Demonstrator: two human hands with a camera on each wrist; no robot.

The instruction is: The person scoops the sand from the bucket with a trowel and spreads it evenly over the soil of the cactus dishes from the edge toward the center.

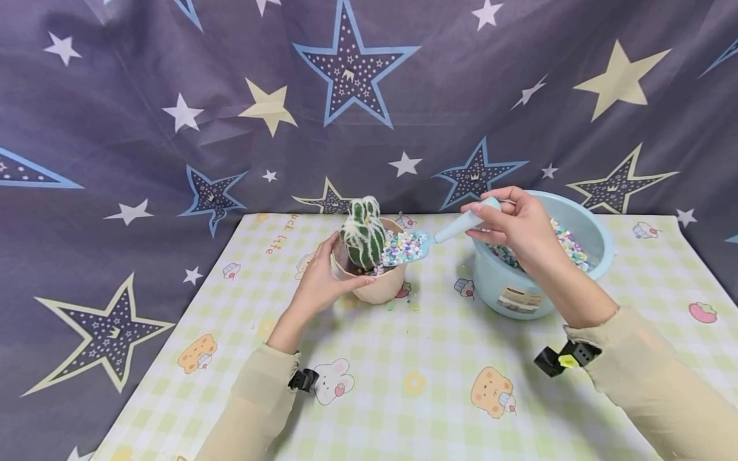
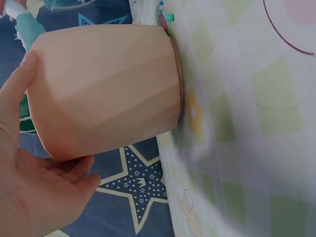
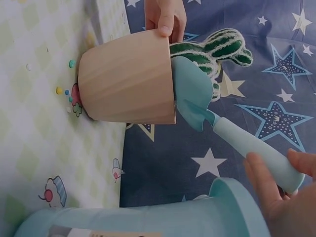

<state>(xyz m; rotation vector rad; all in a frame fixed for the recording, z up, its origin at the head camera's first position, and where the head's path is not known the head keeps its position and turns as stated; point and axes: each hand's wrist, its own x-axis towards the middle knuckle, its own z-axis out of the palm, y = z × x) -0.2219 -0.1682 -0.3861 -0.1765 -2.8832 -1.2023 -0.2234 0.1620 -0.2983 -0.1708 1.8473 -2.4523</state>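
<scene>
A green cactus point(image 1: 363, 238) with white fuzzy ridges stands in a peach flower pot point(image 1: 380, 288) on the table. My left hand point(image 1: 319, 282) grips the pot's left side near the rim, thumb in front, as the left wrist view also shows. In my right hand point(image 1: 521, 227) is the handle of a light blue small shovel point(image 1: 461, 225). Its blade, heaped with colourful pebbles point(image 1: 405, 247), reaches over the pot's right rim beside the cactus. In the right wrist view the blade's underside point(image 3: 191, 86) hides the pebbles.
A light blue bucket point(image 1: 507, 298), partly filled with similar pebbles point(image 1: 567, 246), stands at the right under my right forearm. Several loose pebbles point(image 3: 59, 90) lie on the checked tablecloth point(image 1: 415, 346) by the pot. A starry dark curtain point(image 1: 230, 51) hangs behind the table.
</scene>
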